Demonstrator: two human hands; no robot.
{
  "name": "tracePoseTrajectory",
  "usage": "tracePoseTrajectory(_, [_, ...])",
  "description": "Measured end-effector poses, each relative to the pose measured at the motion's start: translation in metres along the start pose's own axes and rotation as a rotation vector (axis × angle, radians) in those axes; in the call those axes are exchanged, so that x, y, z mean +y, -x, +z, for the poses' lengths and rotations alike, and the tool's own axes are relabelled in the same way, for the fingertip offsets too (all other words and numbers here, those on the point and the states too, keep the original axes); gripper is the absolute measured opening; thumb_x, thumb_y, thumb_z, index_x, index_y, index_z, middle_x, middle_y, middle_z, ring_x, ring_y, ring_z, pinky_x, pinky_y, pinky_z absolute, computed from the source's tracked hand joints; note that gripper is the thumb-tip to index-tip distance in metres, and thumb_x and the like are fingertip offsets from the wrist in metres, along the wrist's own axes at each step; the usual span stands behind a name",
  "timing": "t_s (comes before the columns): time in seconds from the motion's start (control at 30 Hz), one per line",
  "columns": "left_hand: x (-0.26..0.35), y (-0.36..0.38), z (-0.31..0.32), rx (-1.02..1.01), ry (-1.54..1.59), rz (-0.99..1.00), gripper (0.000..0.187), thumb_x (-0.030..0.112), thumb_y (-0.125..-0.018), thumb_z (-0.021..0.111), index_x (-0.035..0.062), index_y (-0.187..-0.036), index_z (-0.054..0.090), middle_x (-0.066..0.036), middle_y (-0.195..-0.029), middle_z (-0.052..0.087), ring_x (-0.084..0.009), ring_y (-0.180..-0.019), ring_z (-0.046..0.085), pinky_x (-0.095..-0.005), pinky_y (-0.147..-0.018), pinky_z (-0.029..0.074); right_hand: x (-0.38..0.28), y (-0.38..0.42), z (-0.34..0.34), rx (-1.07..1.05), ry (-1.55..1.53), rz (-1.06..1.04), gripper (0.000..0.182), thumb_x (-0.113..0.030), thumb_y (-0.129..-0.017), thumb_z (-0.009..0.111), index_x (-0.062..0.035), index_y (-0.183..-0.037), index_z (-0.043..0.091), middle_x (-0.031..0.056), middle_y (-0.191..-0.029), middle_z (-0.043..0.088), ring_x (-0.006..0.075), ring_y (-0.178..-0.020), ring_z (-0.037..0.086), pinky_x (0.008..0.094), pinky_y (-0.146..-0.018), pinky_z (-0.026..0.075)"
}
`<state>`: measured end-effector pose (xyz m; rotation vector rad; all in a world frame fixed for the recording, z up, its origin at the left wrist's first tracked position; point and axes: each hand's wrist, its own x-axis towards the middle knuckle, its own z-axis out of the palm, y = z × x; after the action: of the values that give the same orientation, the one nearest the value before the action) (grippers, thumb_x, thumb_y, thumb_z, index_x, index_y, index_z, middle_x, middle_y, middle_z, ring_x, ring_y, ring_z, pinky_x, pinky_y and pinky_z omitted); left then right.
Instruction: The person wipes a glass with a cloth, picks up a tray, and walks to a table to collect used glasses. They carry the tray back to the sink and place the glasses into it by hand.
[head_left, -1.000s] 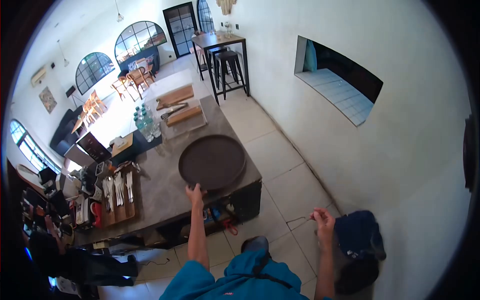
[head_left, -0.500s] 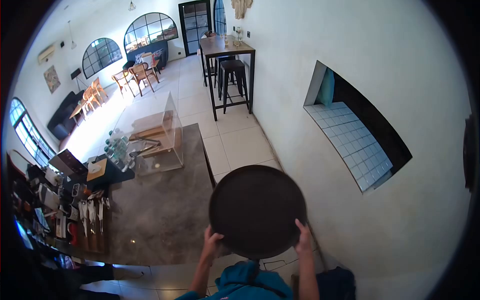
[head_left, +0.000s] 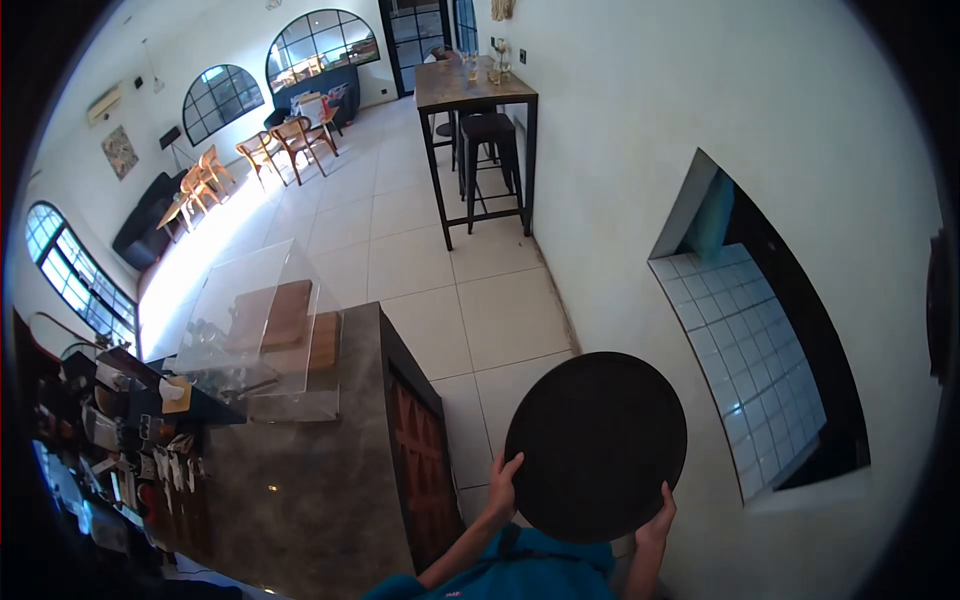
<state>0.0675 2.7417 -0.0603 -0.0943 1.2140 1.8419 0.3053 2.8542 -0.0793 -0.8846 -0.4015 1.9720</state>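
Observation:
A round black serving tray (head_left: 597, 447) is held out in front of my body, its flat inner face turned up toward the camera. My left hand (head_left: 506, 482) grips its lower left edge, thumb over the rim. At the lower right edge, my right hand (head_left: 656, 515) has hold of the rim too, thumb on top. The fingers of both hands are partly hidden beneath the tray. Nothing lies on it.
To the left stands a grey counter (head_left: 300, 490) with a clear acrylic case (head_left: 250, 330) and a cutlery box (head_left: 180, 490). Ahead are a tall table (head_left: 470, 85) and a black stool (head_left: 488, 150). A white wall with a tiled hatch (head_left: 750, 350) runs along the right.
The tray and both hands have shifted right in view. The counter's end and reddish side panel now show beside me, and the wall hatch appears larger and closer.

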Motion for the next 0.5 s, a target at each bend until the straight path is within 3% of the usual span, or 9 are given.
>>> tracePoseTrajectory(0.07, [0.014,-0.039,0.015,0.013,0.053,0.005,0.044,0.016,-0.089,0.055,0.0002,-0.128,0.044,-0.015,-0.117,0.055,-0.0239,-0.110,0.054,-0.0357,-0.095,0.044,-0.012,-0.068,0.013,-0.055,0.005,0.061,0.052,-0.028,-0.089,0.056,-0.0017,-0.132,0.044,0.0109,-0.130,0.053,0.0278,-0.117,0.051,0.0410,-0.101,0.039])
tracePoseTrajectory(0.13, [0.024,-0.069,0.028,0.046,0.110,0.016,0.044,0.014,-0.088,0.055,0.0001,-0.127,0.044,-0.015,-0.116,0.055,-0.0250,-0.109,0.055,-0.0370,-0.094,0.045,-0.011,-0.128,0.037,-0.094,0.125,-0.019,0.053,-0.024,-0.088,0.057,-0.0021,-0.134,0.042,0.0115,-0.132,0.049,0.0282,-0.120,0.048,0.0405,-0.103,0.038])
tracePoseTrajectory(0.2, [0.050,-0.101,0.037,0.150,0.053,0.207,0.045,0.009,-0.084,0.055,0.0007,-0.126,0.043,-0.016,-0.114,0.055,-0.0268,-0.105,0.056,-0.0389,-0.091,0.048,-0.011,-0.178,0.097,-0.177,0.100,0.087,0.054,-0.021,-0.087,0.059,-0.0029,-0.135,0.040,0.0112,-0.132,0.049,0.0272,-0.122,0.046,0.0399,-0.103,0.037])
tracePoseTrajectory(0.3, [0.090,-0.123,0.049,0.263,0.194,0.296,0.049,0.006,-0.081,0.055,0.0010,-0.128,0.042,-0.015,-0.114,0.054,-0.0275,-0.105,0.056,-0.0394,-0.089,0.050,-0.007,-0.244,0.180,-0.244,0.349,0.167,0.056,-0.025,-0.087,0.059,-0.0025,-0.134,0.041,0.0116,-0.130,0.050,0.0272,-0.119,0.048,0.0385,-0.103,0.037])
tracePoseTrajectory(0.4, [0.110,-0.159,0.037,0.366,0.315,0.444,0.051,0.006,-0.081,0.055,0.0017,-0.130,0.040,-0.015,-0.115,0.054,-0.0278,-0.106,0.056,-0.0393,-0.089,0.050,0.018,-0.302,0.256,-0.496,0.452,0.190,0.055,-0.015,-0.085,0.060,-0.0024,-0.135,0.039,0.0127,-0.128,0.050,0.0258,-0.118,0.048,0.0390,-0.102,0.038])
tracePoseTrajectory(0.5, [0.144,-0.202,0.023,0.499,0.330,0.559,0.052,0.007,-0.081,0.055,0.0016,-0.131,0.040,-0.015,-0.115,0.054,-0.0285,-0.105,0.056,-0.0393,-0.088,0.050,0.053,-0.342,0.331,-0.573,0.511,0.329,0.053,-0.014,-0.085,0.060,-0.0017,-0.133,0.040,0.0136,-0.127,0.051,0.0253,-0.116,0.050,0.0375,-0.100,0.040])
